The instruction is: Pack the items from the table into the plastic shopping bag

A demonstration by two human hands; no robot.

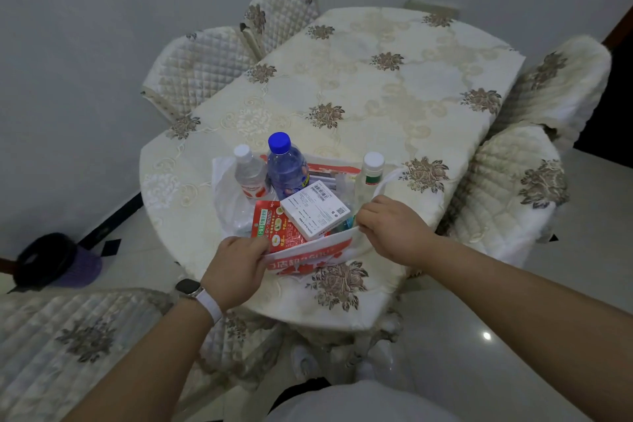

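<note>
A white plastic shopping bag (308, 259) with red print stands on the near part of the table, its mouth wide. Inside it stand a clear bottle with a white cap (250, 171), a blue-capped bottle (286, 168) and a slim white-capped bottle (368, 175). A white box (315, 209) and a red packet (274, 226) lie on top, between the bottles and the near rim. My left hand (236, 271) pinches the bag's near rim on the left. My right hand (390, 226) grips the near rim on the right, by the handle loop.
The oval table (359, 79) wears a cream floral cloth. Quilted covered chairs stand at the back left (202, 68), at the right (513, 188) and at my near left (68, 336). A purple bin with a black liner (58, 264) sits on the floor at the left.
</note>
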